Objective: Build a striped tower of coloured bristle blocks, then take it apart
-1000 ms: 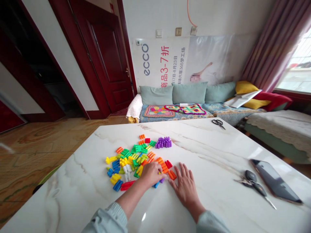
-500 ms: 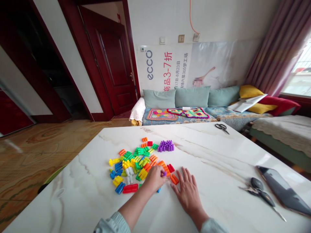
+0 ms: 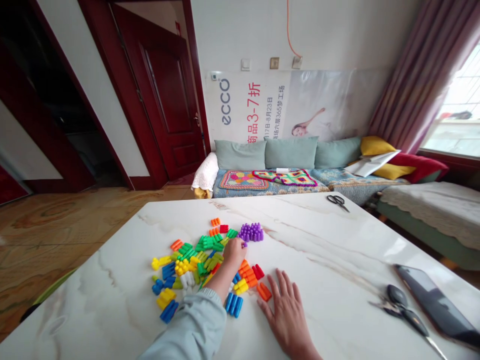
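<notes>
My left hand (image 3: 234, 252) is closed on a small purple plastic toy piece (image 3: 244, 245), just in front of a standing cluster of purple pieces (image 3: 252, 232). Beneath and left of that arm spreads a loose pile of bright pieces, among them green (image 3: 208, 242), yellow (image 3: 183, 266) and blue ones (image 3: 234, 305). My right hand (image 3: 287, 305) lies flat on the white marbled table (image 3: 337, 260), fingers spread and holding nothing. Close to its fingertips are an orange piece (image 3: 264, 291) and a red piece (image 3: 258, 271). The forearm covers part of the pile.
On the right of the table lie a phone (image 3: 435, 300) and keys (image 3: 399, 300). Black-handled scissors (image 3: 337, 201) rest near the far edge. Beyond the table stands a sofa with grey-green cushions (image 3: 290, 152) and crocheted mats (image 3: 243, 180).
My left hand has moved away from me with the purple piece, toward the purple cluster, uncovering blue and yellow pieces. My right hand stays flat on the table. The view has shifted slightly.
</notes>
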A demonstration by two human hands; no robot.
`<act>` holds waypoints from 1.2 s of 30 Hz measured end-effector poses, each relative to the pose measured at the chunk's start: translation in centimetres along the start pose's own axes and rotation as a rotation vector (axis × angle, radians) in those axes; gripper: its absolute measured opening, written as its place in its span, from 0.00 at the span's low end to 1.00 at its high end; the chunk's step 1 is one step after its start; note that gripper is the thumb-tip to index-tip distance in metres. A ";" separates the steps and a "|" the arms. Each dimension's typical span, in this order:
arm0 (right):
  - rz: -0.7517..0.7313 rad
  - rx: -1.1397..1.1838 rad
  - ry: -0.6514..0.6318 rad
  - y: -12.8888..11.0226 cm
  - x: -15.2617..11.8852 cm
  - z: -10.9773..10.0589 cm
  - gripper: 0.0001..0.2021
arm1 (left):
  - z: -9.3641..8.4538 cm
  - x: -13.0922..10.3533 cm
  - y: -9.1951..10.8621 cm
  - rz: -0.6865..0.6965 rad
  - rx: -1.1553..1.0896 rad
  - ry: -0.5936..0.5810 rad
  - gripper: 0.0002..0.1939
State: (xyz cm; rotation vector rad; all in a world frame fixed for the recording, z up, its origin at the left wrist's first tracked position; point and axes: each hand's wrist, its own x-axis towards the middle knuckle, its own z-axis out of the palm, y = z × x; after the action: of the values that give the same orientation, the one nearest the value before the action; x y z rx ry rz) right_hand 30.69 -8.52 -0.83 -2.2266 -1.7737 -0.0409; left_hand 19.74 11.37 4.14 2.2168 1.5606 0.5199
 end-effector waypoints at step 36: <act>0.010 0.000 -0.028 -0.4 0.1 -0.6 0.37 | 2.2 -2.9 0.1 0.426 0.008 0.047 0.14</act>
State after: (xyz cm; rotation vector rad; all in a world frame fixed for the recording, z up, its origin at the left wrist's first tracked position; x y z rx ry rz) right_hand 30.45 -8.55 -0.17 -2.2467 -1.7773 -0.0077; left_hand 20.01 8.35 2.02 2.5690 1.1066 0.6883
